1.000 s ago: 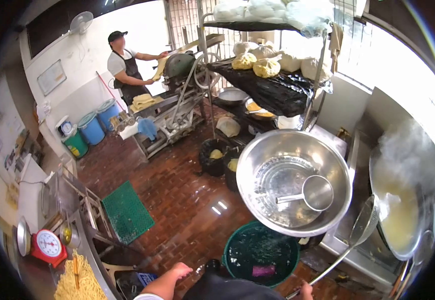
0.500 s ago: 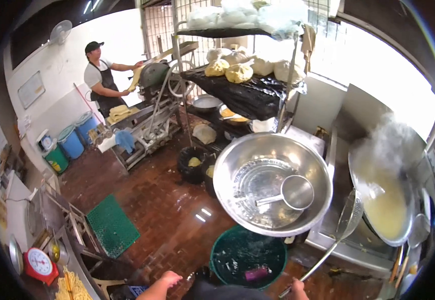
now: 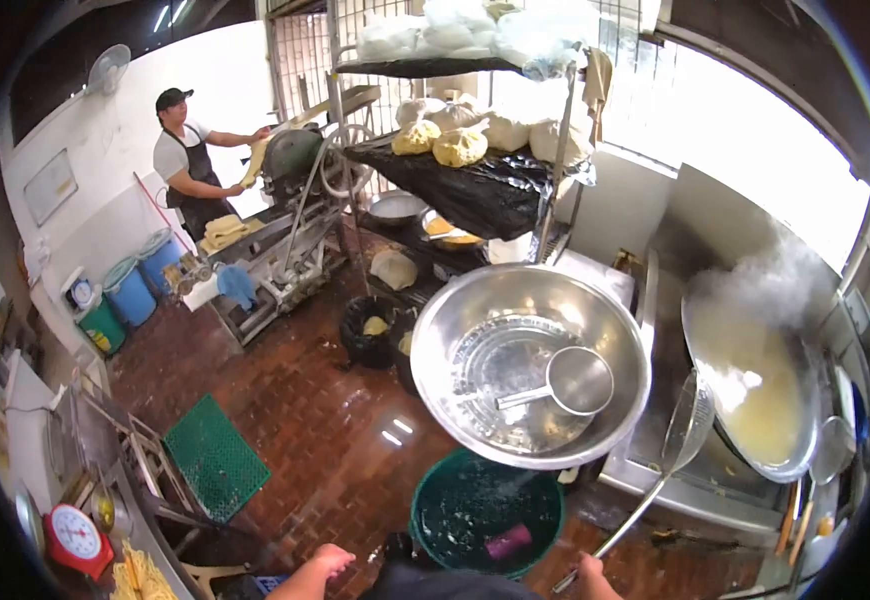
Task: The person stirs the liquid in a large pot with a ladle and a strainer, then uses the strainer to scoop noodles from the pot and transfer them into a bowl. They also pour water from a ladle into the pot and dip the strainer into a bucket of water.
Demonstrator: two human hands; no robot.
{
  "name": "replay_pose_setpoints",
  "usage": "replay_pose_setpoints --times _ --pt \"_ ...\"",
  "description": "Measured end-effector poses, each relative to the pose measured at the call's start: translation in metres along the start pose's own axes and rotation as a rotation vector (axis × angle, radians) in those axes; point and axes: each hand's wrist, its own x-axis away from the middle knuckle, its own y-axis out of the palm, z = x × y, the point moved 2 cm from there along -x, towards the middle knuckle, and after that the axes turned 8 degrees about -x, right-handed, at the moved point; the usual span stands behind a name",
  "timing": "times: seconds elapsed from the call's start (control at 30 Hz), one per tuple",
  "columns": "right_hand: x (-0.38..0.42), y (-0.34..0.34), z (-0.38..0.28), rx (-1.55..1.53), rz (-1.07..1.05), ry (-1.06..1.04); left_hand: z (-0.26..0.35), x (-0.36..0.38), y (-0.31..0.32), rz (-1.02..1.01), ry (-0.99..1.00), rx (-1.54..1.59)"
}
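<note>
View pans right, so everything slides left in frame; strainer [image 3: 691, 422] stays just left of steaming pot [image 3: 787, 466]. Right hand [image 3: 587, 568] is clamped on its long handle [image 3: 637, 517]; left hand [image 3: 330, 560] is empty, well apart. Step reads as handling the strainer; moving it calls for clearance past basin [image 3: 455, 340]. Near-left surface [image 3: 147, 523]: scale [image 3: 77, 530], noodles [image 3: 140, 577]. Far left, co-worker [image 3: 192, 165] at machine [image 3: 290, 157].
</note>
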Motion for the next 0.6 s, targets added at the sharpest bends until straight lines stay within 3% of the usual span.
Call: replay_pose_setpoints --times 0.1,0.17,0.3,0.43,0.6 --pt "-0.010 0.004 0.005 -0.059 0.077 -0.028 0.001 0.003 0.000 -0.018 -0.009 0.038" --pt "-0.007 0.005 -0.006 0.091 -0.129 -0.033 0.005 0.004 0.005 -0.018 0.038 0.039" --pt "0.015 0.012 -0.011 0.015 0.012 -0.010 0.003 0.006 0.014 -0.040 0.032 -0.035" --pt "0.060 0.012 -0.027 -0.106 0.021 0.098 0.002 0.020 0.012 -0.020 0.064 -0.051" --pt "0.098 0.011 -0.052 -0.072 0.026 0.065 0.021 0.053 -0.001 -0.088 -0.020 0.014"
